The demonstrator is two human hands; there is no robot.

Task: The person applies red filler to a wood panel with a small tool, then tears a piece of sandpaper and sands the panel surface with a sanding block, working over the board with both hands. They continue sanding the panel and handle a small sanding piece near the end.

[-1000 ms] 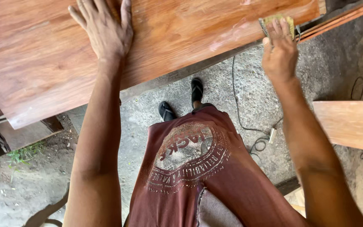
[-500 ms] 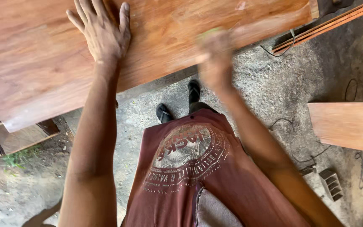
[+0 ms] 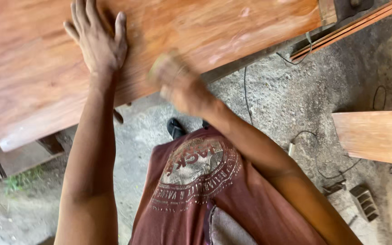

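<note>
While blurred over reddish, glossy wood panel (image 3: 232, 31), right hand (image 3: 180, 84) grip indeterminate, perhaps on a pale pad; left hand (image 3: 98, 38) flat, fingers spread, holding nothing.

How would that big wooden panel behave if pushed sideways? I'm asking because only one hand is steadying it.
The panel is broad, flat wood, so probably stiff and heavy. The left hand presses flat on it, which likely checks sliding. Its near edge overhangs the concrete floor, so a hard shove might tip it; its supports are hidden.
</note>
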